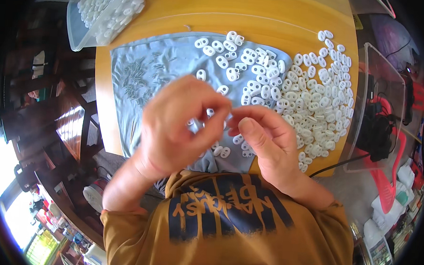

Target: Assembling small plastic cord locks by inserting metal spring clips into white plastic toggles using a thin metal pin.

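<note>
Left hand: we see our left hand point(179, 126) at the centre of the frame, back of the hand toward the camera, fingers curled inward with the tips meeting the right hand's. We cannot tell what, if anything, it pinches; the contact spot is hidden by the fingers.
Right hand: our right hand point(263, 139) sits just right of centre, thumb and forefinger drawn together at the left hand's fingertips. Its grip looks closed, but the content is hidden from us.
White pieces: a large heap of small white plastic two-hole pieces point(308, 94) fills the right half of the table, spreading from the upper right down to mid-frame; a few lie loose under and just below our hands.
Cloth: a pale blue cloth point(148, 68) lies flat beneath both hands, left of the heap and partly under it.
Table: a round wooden table point(255, 16) carries all of this.
Bin: a clear plastic bin point(103, 14) holding more white pieces sits at the upper left, on the table's edge.
Tray: a clear plastic tray point(378, 106) stands at the right rim.
</note>
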{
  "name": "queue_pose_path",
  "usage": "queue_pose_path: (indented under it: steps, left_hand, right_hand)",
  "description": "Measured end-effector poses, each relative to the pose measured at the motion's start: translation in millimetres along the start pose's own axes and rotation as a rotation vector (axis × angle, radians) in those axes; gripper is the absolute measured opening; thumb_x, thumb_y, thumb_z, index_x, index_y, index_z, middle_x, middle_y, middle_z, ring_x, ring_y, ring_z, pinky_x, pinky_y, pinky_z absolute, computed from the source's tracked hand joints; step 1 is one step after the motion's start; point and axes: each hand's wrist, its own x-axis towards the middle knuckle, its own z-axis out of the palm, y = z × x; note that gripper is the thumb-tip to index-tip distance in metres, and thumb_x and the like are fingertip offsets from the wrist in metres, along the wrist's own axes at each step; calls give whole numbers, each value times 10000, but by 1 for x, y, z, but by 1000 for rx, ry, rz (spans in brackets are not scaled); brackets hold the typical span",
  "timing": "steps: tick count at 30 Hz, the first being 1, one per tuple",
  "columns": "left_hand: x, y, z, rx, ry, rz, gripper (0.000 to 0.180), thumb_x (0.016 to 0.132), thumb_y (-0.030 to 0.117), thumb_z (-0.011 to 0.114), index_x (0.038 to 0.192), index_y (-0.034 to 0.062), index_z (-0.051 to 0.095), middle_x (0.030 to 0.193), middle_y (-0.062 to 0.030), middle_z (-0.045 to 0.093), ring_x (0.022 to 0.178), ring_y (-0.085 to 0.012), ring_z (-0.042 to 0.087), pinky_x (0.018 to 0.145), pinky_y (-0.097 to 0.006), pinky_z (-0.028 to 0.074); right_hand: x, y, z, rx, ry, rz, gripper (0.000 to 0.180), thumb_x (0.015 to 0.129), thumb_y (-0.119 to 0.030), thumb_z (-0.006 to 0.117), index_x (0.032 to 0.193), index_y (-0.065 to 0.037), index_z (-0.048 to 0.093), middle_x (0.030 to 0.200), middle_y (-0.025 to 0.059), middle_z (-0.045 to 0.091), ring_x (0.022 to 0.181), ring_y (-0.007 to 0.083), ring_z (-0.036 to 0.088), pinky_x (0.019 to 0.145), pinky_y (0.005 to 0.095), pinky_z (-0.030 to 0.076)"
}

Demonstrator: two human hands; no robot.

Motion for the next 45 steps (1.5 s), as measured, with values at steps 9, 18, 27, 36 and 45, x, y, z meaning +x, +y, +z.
queue_pose_path:
  steps: [9,18,27,36,45]
  left_hand:
    - [-41,-12,16,214,120,264,292,565,12,719,844,39,636,752,-53,574,584,-201,539,533,-303,433]
    - [-42,-6,16,13,56,86,295,596,-23,707,877,39,645,761,-65,588,607,-188,554,539,-295,438]
    - [8,-35,27,108,137,14,118,727,28,663,842,50,646,772,-72,593,646,-219,567,586,-305,445]
    - [27,-48,50,680,-5,44,70,741,146,627,766,87,597,737,-62,542,707,-255,561,694,-377,418]
    - [30,-44,41,501,96,52,41,649,66,614,670,61,579,690,-86,546,648,-243,558,640,-352,400]
  right_hand:
    - [4,1,-2,-41,-168,89,194,893,-140,578,1009,13,599,898,19,600,823,51,512,725,189,418]
    - [4,-3,-7,-20,-140,156,181,885,-147,590,950,19,625,843,24,614,768,60,525,689,190,424]
    - [0,-5,-6,-78,-87,88,133,871,-120,599,918,4,613,788,20,578,720,67,512,657,205,424]
    - [-3,-4,-6,-84,-85,50,112,848,-84,607,874,24,601,794,61,566,690,109,529,645,238,445]
    - [-4,-6,-8,-53,-93,-43,111,868,-96,600,915,5,601,795,17,578,718,62,511,661,203,427]
